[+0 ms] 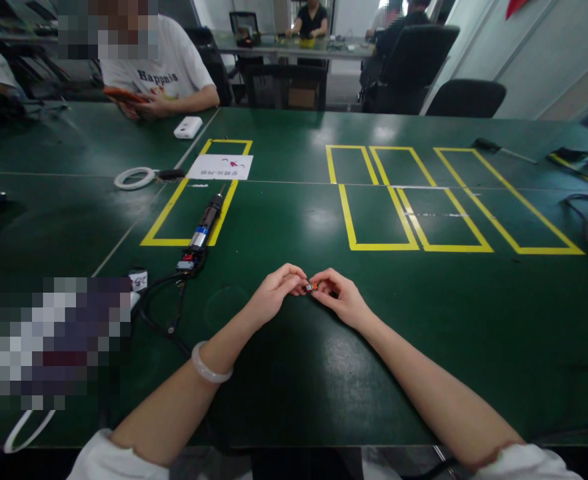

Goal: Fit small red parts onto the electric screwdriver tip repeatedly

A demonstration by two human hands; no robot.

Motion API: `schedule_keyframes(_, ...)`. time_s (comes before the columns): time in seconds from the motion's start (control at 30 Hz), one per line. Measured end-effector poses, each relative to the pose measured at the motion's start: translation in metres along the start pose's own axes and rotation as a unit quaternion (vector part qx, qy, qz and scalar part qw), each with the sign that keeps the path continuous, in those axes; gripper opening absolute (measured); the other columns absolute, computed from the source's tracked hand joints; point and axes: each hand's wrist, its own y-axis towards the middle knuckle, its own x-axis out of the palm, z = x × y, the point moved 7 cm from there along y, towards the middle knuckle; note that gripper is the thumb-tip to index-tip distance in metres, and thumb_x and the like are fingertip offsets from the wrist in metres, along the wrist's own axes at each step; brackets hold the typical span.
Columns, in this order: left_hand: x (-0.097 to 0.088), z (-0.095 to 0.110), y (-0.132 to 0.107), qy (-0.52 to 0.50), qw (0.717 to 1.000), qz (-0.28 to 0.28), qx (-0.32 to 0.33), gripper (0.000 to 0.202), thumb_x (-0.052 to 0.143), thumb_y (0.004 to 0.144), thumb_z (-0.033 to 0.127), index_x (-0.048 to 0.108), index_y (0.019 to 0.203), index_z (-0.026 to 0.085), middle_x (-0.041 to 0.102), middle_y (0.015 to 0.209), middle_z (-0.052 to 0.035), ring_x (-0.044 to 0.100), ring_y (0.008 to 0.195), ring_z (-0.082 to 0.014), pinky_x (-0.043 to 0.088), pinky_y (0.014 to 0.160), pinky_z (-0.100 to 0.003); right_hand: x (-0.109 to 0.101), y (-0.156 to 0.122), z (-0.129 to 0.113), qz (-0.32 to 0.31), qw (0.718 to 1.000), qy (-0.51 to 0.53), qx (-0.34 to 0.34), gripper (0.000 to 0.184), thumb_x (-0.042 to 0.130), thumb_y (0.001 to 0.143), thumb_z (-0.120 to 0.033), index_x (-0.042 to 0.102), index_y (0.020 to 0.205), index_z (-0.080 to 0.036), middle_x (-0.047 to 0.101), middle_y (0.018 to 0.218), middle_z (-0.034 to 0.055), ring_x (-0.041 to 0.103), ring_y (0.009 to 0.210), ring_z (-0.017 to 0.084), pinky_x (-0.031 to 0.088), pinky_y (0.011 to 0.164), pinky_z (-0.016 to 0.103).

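A small orange and silver part [313, 287] sits between my two hands, just above the green table [294, 373]; its kind is too small to make out. My right hand [343, 298] pinches the orange end between thumb and fingertips. At the silver end, the thumb and fingers of my left hand [277, 291] are closed together, and what exactly they grip is partly hidden by the fingers. Left of my hands lies an electric screwdriver [205, 227], its cable running toward the table's front edge.
Yellow tape rectangles [384, 250] mark the table. A white card [220, 167], a white cable coil [135, 178] and a white box [188, 127] lie at the left. A long screwdriver [504, 149] is at the far right. Across the table sits a person [161, 67] holding a phone.
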Motion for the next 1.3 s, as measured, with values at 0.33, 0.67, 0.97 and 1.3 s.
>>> schedule_keyframes(0.33, 0.007, 0.021, -0.013, 0.220, 0.964, -0.001, 0.147, 0.030, 0.059, 0.084, 0.020, 0.056, 0.114, 0.021, 0.066, 0.106, -0.0044, 0.064, 0.094, -0.0151, 0.050, 0.088, -0.030, -0.007, 0.000, 0.008, 0.016, 0.996, 0.058, 0.060, 0.030, 0.069, 0.082, -0.045, 0.063, 0.095, -0.019, 0.063, 0.074, 0.0005, 0.058, 0.065, 0.013, 0.047, 0.060, 0.026)
schedule_keyframes(0.67, 0.008, 0.027, -0.015, 0.312, 0.934, 0.019, 0.174, 0.019, 0.053, 0.092, 0.032, 0.062, 0.104, 0.020, 0.068, 0.097, -0.0035, 0.064, 0.090, -0.0158, 0.049, 0.086, -0.030, 0.000, -0.002, 0.004, -0.016, 0.997, 0.062, 0.051, 0.028, 0.063, 0.087, -0.047, 0.060, 0.091, -0.019, 0.063, 0.078, 0.0011, 0.057, 0.066, 0.012, 0.046, 0.062, 0.026)
schedule_keyframes(0.97, 0.003, 0.026, -0.012, 0.292, 0.947, -0.013, 0.133, 0.025, 0.049, 0.093, 0.040, 0.063, 0.103, 0.021, 0.068, 0.099, -0.0043, 0.064, 0.093, -0.0176, 0.049, 0.086, -0.030, -0.003, -0.004, 0.005, 0.012, 0.998, 0.052, 0.038, 0.027, 0.069, 0.083, -0.041, 0.059, 0.097, -0.020, 0.062, 0.082, 0.0014, 0.057, 0.069, 0.013, 0.049, 0.064, 0.027)
schedule_keyframes(1.3, -0.182, 0.023, -0.034, 0.599, 0.743, 0.294, -0.054, 0.074, 0.060, 0.080, 0.051, 0.041, 0.141, 0.015, 0.033, 0.151, -0.0213, 0.036, 0.133, -0.0450, 0.034, 0.104, -0.057, -0.005, -0.002, 0.008, 0.018, 0.997, 0.053, 0.046, 0.027, 0.069, 0.083, -0.040, 0.060, 0.097, -0.019, 0.062, 0.083, 0.0020, 0.056, 0.067, 0.012, 0.047, 0.062, 0.027)
